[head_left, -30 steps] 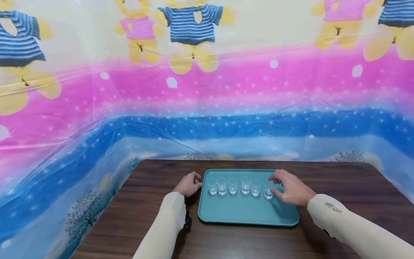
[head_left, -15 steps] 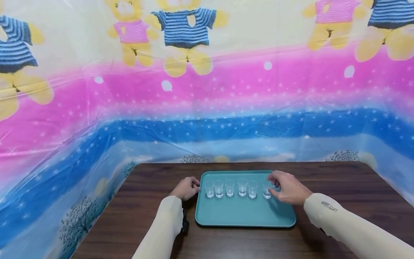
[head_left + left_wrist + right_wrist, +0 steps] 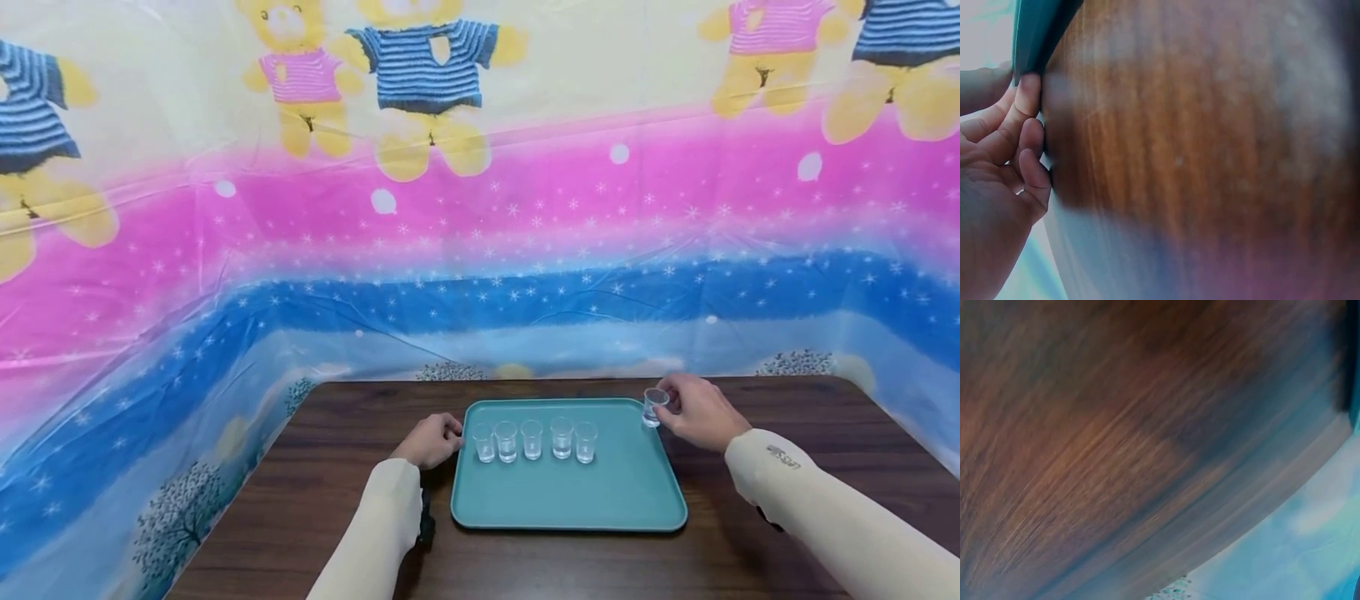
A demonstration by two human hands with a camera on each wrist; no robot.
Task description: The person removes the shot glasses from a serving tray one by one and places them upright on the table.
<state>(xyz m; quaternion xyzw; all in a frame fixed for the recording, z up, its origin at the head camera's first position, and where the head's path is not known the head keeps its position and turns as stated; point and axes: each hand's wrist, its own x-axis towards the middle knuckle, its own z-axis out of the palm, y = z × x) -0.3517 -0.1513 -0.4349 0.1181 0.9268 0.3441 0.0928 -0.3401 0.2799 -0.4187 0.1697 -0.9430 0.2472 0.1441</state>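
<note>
In the head view my right hand pinches a small clear shot glass with some clear liquid in it. The glass is held upright over the far right corner of a teal tray. Several similar shot glasses stand in a row on the tray's left and middle. At the tray's left edge is my left hand. The left wrist view shows its thumb and a fingertip on the tray rim, other fingers curled. Neither the right hand nor its glass appears in the right wrist view.
The tray lies on a dark brown wooden table with rounded far corners. A printed cloth with bears and snowflakes hangs behind and beside the table. In the right wrist view the table surface is blurred.
My right hand has taken hold of the rightmost glass, lifted it off the tray and carried it right and away from me. The left hand stays at the tray's edge.
</note>
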